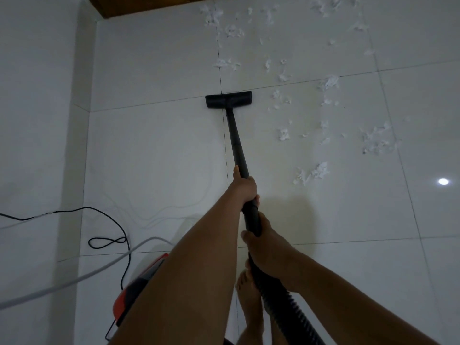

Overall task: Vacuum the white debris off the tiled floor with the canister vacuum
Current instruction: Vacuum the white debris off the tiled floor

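Pale floor tiles (154, 150) were crossed at left by a looped black cord (113, 241) beside the red canister vacuum (139, 287). The wand (236, 140) was gripped by the left hand (244, 188), with the right hand (266, 245) clasped lower. Its floor head (228, 99) was set left of the white debris (311, 173). The cord could be snagged if the canister were dragged.

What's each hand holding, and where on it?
Both hold the vacuum wand: left hand grips the tube mid-shaft, right hand grips the handle end just above the ribbed hose.
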